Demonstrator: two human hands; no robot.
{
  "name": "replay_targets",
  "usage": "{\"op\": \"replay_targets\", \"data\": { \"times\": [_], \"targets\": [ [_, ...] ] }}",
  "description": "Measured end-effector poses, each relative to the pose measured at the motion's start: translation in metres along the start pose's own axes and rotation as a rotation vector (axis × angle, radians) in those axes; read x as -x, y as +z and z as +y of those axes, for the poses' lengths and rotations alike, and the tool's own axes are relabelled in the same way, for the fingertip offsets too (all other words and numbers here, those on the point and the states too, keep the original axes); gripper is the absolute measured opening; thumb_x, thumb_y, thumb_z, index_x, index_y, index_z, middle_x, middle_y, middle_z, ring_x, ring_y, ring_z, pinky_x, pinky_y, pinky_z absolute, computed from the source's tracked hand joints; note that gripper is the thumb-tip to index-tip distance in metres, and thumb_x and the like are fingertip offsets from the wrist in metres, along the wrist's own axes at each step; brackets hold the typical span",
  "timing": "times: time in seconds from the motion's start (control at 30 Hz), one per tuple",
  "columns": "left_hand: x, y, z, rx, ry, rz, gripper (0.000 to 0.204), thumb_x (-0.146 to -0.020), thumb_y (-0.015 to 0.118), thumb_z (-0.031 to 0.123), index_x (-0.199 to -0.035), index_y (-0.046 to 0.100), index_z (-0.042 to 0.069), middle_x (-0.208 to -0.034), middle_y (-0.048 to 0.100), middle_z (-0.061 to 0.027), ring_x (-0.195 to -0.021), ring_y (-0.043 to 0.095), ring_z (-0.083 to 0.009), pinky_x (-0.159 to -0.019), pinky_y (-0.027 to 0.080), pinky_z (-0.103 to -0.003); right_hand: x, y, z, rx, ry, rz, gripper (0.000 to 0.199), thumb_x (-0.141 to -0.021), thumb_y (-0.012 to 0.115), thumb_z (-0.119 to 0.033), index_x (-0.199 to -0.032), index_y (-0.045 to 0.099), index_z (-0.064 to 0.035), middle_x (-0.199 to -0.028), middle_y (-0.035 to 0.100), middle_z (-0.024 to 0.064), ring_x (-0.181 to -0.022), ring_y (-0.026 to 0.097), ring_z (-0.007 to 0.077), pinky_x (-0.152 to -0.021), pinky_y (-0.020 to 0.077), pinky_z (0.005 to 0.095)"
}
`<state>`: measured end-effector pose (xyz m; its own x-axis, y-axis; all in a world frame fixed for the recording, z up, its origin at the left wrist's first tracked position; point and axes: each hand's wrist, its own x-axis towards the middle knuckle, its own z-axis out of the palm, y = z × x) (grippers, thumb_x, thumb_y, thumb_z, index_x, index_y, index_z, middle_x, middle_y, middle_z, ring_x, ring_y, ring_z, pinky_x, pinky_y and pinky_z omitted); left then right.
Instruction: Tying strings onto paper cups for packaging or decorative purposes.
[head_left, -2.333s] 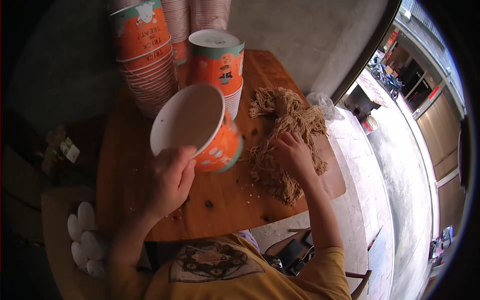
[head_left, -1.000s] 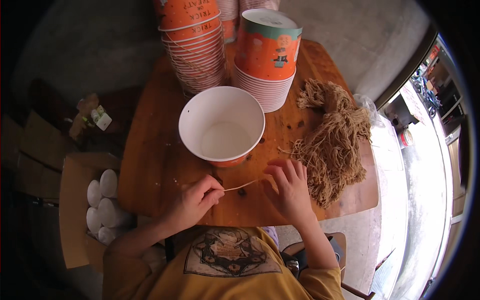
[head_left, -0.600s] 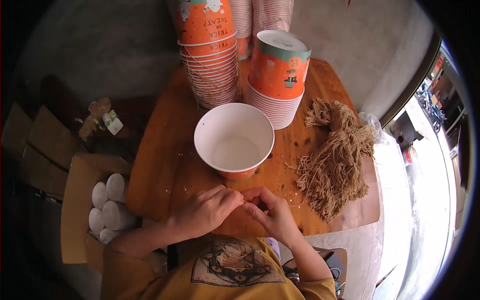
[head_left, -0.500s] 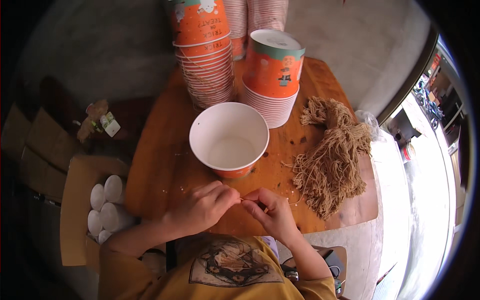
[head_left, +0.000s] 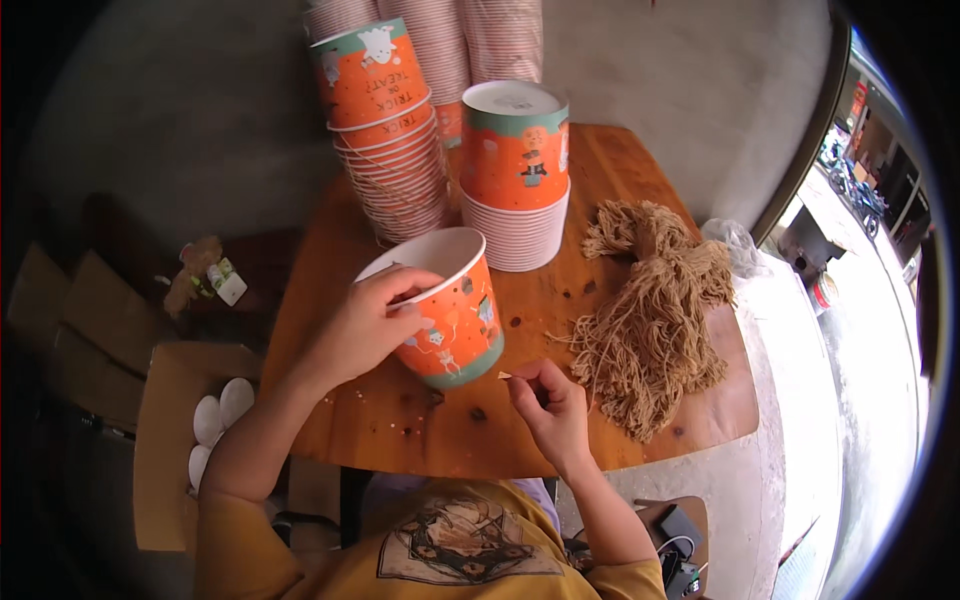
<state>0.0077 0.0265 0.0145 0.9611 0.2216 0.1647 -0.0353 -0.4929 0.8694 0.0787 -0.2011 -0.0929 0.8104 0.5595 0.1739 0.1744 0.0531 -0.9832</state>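
An orange paper bucket [head_left: 462, 320] with a green base band and white inside is tilted on the wooden table [head_left: 470, 440]. My left hand [head_left: 362, 325] grips its near-left rim, fingers inside and thumb on the outer wall. Just right of the bucket's base, my right hand [head_left: 548, 405] pinches a tan string [head_left: 505, 376], whose short end sticks out past the fingertips. The rest of that string is mostly hidden by the hand. Farther right lies a loose bundle of tan strings [head_left: 665, 320].
Behind the bucket stand two stacks of upturned orange buckets, a leaning left stack [head_left: 375, 90] and a right stack [head_left: 515, 165]. More wrapped stacks rise by the wall. A cardboard box [head_left: 160, 460] with white cups sits at lower left. A plastic bag [head_left: 738, 245] lies beyond the strings.
My left hand has left the string by my right hand and taken hold of the bucket's rim. The bucket has tipped and come nearer. My right hand still pinches the string.
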Motion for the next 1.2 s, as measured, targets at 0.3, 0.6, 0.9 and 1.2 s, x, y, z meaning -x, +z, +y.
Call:
{"op": "replay_targets", "data": {
  "times": [0.3,0.6,0.9,1.2],
  "targets": [
    [0.021,-0.024,0.007,0.323,-0.282,-0.06,0.029,-0.088,0.061,0.005,-0.116,0.064,0.0,-0.104,0.066,-0.0019,-0.089,0.062,-0.0067,-0.083,0.049,-0.023,-0.032,0.043,-0.023,0.092,-0.283,-0.013,0.007,-0.089,0.067,-0.007,-0.093,0.064,-0.002,-0.066,0.058,0.0058,-0.057,0.053,0.0113,-0.053,0.0445,0.0255],
    [0.023,-0.016,0.002,0.277,-0.161,-0.124,0.035,-0.089,0.062,0.001,-0.123,0.056,0.003,-0.104,0.062,-0.0028,-0.094,0.059,-0.0083,-0.085,0.049,-0.026,-0.039,0.056,-0.026,-0.069,-0.184,-0.042,0.008,-0.092,0.066,-0.009,-0.092,0.065,-0.0003,-0.065,0.059,0.0011,-0.058,0.051,0.0048,-0.053,0.043,0.0229],
    [0.022,0.02,-0.006,-0.293,0.463,-0.011,0.037,-0.084,0.072,0.005,-0.119,0.06,0.007,-0.099,0.054,-0.0081,-0.089,0.062,-0.0209,-0.077,0.053,-0.033,-0.039,0.043,-0.029,-0.139,-0.102,-0.102,0.012,-0.096,0.062,-0.012,-0.095,0.066,-0.0003,-0.066,0.058,-0.0025,-0.06,0.049,0.0019,-0.055,0.0414,0.0203],
    [0.025,0.032,0.009,-0.741,0.685,0.159,0.038,-0.077,0.077,0.017,-0.113,0.065,0.01,-0.107,0.056,-0.0053,-0.102,0.054,-0.025,-0.083,0.05,-0.038,-0.02,0.021,-0.044,0.039,-0.168,-0.072,0.009,-0.094,0.064,-0.009,-0.096,0.066,-0.0004,-0.074,0.065,0.0023,-0.065,0.058,0.0068,-0.059,0.047,0.0232]
  ]
}}
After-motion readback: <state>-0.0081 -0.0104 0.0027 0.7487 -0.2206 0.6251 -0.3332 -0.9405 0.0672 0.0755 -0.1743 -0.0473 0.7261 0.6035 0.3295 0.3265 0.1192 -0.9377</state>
